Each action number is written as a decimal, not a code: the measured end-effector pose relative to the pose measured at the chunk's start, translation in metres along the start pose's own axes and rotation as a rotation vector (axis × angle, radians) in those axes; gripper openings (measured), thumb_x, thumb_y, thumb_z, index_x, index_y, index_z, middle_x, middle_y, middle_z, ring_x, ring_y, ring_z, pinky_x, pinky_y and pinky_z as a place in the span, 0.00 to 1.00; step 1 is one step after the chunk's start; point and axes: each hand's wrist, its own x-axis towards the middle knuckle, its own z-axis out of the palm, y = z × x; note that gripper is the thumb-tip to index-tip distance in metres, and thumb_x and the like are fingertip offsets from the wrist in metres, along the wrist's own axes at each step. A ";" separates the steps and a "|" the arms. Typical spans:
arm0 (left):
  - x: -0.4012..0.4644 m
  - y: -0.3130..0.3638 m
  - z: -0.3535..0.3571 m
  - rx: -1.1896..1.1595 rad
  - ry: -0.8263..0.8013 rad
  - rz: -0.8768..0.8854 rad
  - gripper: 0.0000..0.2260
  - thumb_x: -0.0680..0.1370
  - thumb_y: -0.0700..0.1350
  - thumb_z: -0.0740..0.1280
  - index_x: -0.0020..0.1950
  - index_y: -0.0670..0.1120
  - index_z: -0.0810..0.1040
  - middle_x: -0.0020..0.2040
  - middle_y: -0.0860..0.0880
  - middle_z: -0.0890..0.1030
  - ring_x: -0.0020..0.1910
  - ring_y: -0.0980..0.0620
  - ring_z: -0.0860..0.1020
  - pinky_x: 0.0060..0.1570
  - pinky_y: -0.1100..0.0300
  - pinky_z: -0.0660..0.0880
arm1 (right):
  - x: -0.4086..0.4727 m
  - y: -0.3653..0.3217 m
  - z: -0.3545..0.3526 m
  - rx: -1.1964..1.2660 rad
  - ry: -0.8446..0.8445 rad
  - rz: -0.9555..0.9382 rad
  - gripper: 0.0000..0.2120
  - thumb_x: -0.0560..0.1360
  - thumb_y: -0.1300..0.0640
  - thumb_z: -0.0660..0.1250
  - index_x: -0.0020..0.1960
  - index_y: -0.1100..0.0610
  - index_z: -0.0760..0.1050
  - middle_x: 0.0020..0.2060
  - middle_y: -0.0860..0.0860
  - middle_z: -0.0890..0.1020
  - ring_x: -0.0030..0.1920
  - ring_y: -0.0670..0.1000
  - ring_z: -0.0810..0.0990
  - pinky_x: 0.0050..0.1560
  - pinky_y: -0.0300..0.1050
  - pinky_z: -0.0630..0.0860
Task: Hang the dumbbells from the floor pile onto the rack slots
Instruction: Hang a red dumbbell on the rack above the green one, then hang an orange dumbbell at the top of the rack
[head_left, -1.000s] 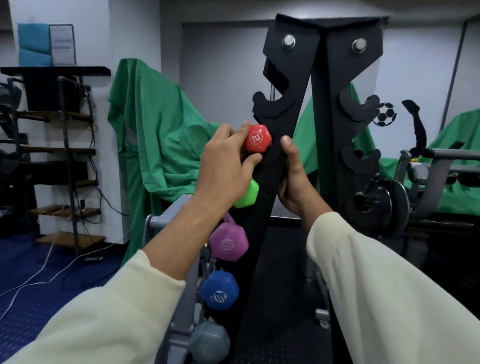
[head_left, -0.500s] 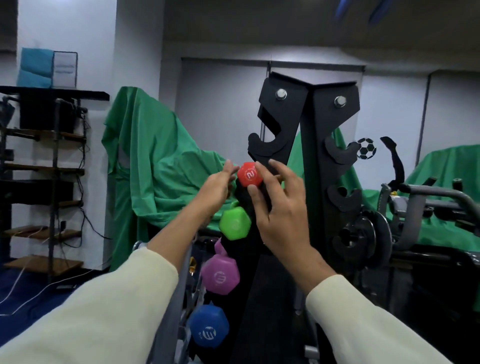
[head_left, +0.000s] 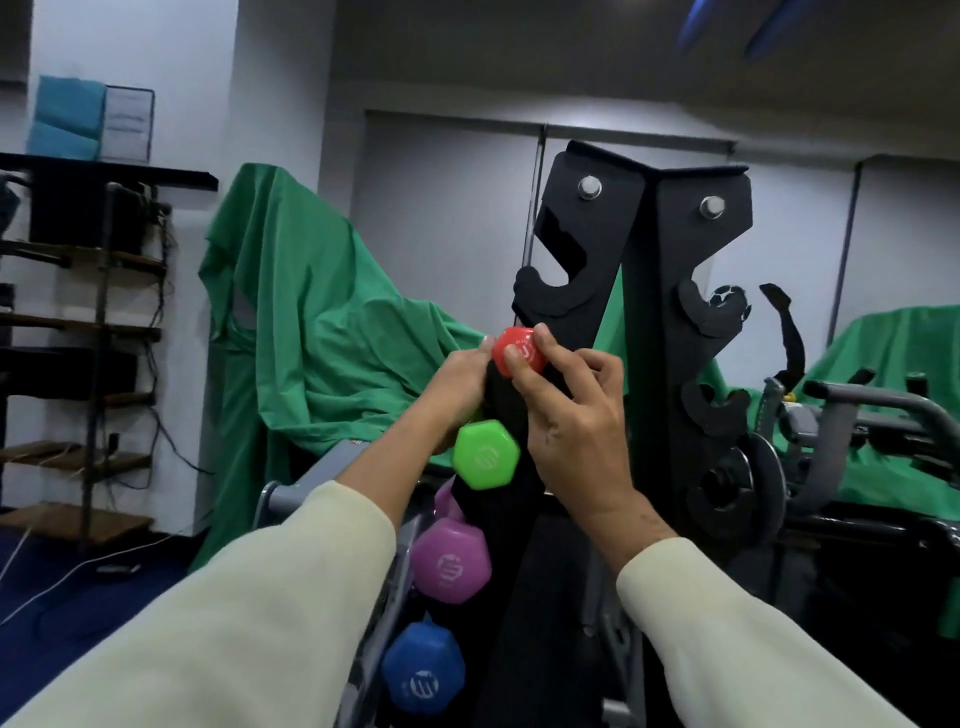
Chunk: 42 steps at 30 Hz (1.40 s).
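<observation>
While both hands pinch the red dumbbell (head_left: 521, 352) at the rack (head_left: 644, 322) slot, twelve o'clock of the green dumbbell (head_left: 485, 453), right hand (head_left: 574, 426) and left hand (head_left: 460, 384) gripping, a half-seated handle could slip out.

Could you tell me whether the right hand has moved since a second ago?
Yes. The right hand has left the right edge of the black rack upright and crossed leftward in front of it; its fingers now pinch the red dumbbell.
</observation>
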 end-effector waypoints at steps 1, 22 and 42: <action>-0.002 -0.001 -0.002 0.017 -0.020 0.003 0.18 0.85 0.49 0.62 0.39 0.46 0.83 0.34 0.50 0.83 0.32 0.56 0.79 0.37 0.60 0.73 | 0.001 0.000 0.000 0.006 0.000 0.002 0.20 0.79 0.66 0.72 0.68 0.50 0.82 0.70 0.54 0.79 0.52 0.61 0.73 0.58 0.54 0.77; -0.196 -0.076 -0.030 0.627 0.293 0.541 0.16 0.83 0.49 0.67 0.69 0.47 0.80 0.60 0.50 0.80 0.58 0.57 0.79 0.61 0.57 0.77 | -0.118 -0.079 -0.083 0.254 -0.253 0.435 0.16 0.81 0.57 0.70 0.68 0.58 0.81 0.65 0.54 0.81 0.66 0.53 0.79 0.69 0.53 0.75; -0.385 -0.333 0.011 0.751 -0.129 -0.003 0.09 0.80 0.46 0.67 0.59 0.49 0.79 0.47 0.56 0.74 0.40 0.56 0.76 0.45 0.52 0.79 | -0.404 -0.158 -0.164 0.253 -0.721 1.045 0.11 0.81 0.57 0.68 0.63 0.56 0.80 0.56 0.48 0.79 0.53 0.42 0.78 0.57 0.26 0.68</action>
